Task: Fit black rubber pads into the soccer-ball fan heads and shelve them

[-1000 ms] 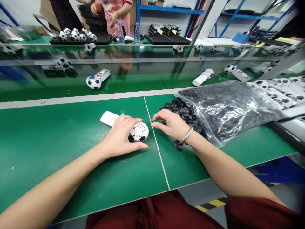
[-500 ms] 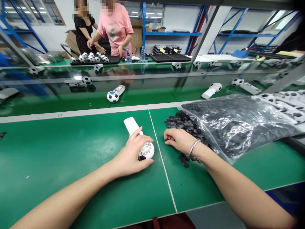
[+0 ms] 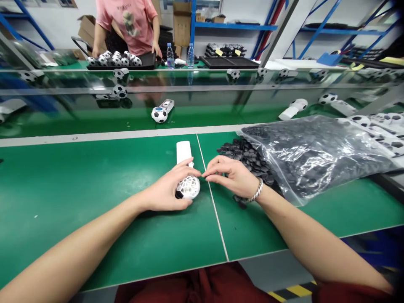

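A white hand-held fan with a football-patterned head (image 3: 188, 186) lies on the green table (image 3: 78, 181), its white handle (image 3: 184, 150) pointing away from me. My left hand (image 3: 167, 191) cups the fan's round head. My right hand (image 3: 230, 176) sits just right of it, fingers pinched together at the left hand's fingertips; whether a small piece is between them I cannot tell. Loose small black plastic pieces (image 3: 244, 153) lie right behind my right hand, spilling from a clear plastic bag (image 3: 312, 149).
A green conveyor belt (image 3: 94, 113) behind the table carries more football fans (image 3: 160, 113). At the far side a person in a pink shirt (image 3: 126, 21) stands by a black tray of fan heads (image 3: 116, 61), with two water bottles (image 3: 170, 54). Blue shelving stands behind.
My right hand has come off the pile of black pieces and moved left to the fan's head, fingers pinched. The fan's handle has turned to point straight away. The belt's fans have shifted right.
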Tool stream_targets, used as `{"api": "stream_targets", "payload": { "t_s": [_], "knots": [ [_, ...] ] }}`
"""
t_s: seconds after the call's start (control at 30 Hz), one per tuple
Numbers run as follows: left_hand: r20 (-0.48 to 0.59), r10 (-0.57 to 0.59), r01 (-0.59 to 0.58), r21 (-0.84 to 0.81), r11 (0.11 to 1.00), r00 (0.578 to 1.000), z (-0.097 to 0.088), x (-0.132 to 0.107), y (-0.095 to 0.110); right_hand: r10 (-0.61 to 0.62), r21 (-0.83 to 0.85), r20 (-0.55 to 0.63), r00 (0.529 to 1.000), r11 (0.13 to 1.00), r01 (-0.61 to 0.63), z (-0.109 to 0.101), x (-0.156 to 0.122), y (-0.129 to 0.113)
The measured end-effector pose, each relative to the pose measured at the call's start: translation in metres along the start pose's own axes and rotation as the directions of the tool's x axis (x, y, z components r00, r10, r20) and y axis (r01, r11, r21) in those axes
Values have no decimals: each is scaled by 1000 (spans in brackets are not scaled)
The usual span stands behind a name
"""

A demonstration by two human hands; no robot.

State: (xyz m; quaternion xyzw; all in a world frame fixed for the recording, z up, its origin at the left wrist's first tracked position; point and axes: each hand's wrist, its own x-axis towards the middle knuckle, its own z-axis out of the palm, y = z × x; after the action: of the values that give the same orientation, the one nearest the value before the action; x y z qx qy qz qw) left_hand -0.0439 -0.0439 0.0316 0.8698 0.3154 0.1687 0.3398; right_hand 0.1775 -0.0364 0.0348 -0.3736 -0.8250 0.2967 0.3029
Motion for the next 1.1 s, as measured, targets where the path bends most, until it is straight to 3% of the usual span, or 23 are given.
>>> {"api": "stream_targets", "payload": {
  "t_s": [0.17, 0.37, 0.53, 0.9, 1.1],
  "knots": [
    [20, -41, 41, 7, 999, 999, -2, 0, 2, 7, 118, 14, 1000, 993, -9, 2, -3, -8],
    [20, -45, 45, 6, 999, 999, -2, 2, 4, -211, 36, 75, 975, 977, 209, 10, -5, -11],
    [-18, -85, 84, -23, 996, 996, 1, 4, 6, -246, -25, 77, 966, 968, 249, 18, -6, -12],
    [-98, -89, 89, -12, 996, 991, 7, 7, 7, -216, 66, 46, 975, 975, 213, 22, -2, -9],
    [-144, -107, 105, -22, 994, 984, 11, 7, 11, -51, 163, -5, 999, 985, 51, 26, -1, -3]
  ]
}}
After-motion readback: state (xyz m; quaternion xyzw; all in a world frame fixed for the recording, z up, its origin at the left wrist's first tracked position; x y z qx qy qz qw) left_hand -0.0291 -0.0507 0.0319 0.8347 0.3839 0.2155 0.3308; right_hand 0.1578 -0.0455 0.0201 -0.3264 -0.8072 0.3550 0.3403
